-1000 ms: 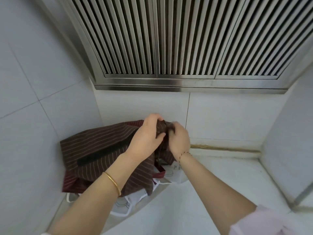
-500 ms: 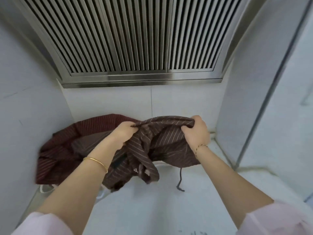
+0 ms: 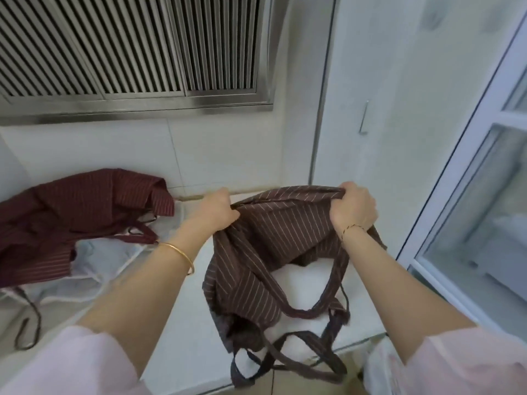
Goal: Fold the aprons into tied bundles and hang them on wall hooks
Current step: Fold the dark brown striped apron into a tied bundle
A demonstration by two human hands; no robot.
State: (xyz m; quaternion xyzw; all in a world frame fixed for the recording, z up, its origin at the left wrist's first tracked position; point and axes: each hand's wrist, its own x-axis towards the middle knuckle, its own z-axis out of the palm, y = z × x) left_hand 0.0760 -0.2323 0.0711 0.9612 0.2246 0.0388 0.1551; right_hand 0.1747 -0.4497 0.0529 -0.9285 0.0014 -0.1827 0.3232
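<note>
A brown striped apron (image 3: pixel 268 252) hangs in the air between both hands, above the white ledge (image 3: pixel 182 332). My left hand (image 3: pixel 216 210) grips its top edge at the left and my right hand (image 3: pixel 353 206) grips the bunched top edge at the right. Its straps (image 3: pixel 288 357) dangle in loops past the ledge's front edge. A dark red striped apron (image 3: pixel 71 212) lies crumpled on the ledge at the left, on top of a white apron (image 3: pixel 94 260).
A metal louvred vent (image 3: pixel 128 52) fills the wall above the ledge. A white cabinet door with a slim handle (image 3: pixel 363 118) stands to the right, and a glass-paned door (image 3: pixel 479 212) beyond it. A dark cord (image 3: pixel 28 323) trails off the left pile.
Both hands lifted the brown apron off the pile and carried it right, spreading apart along its top edge. The view turned right, leaving the red apron on the ledge.
</note>
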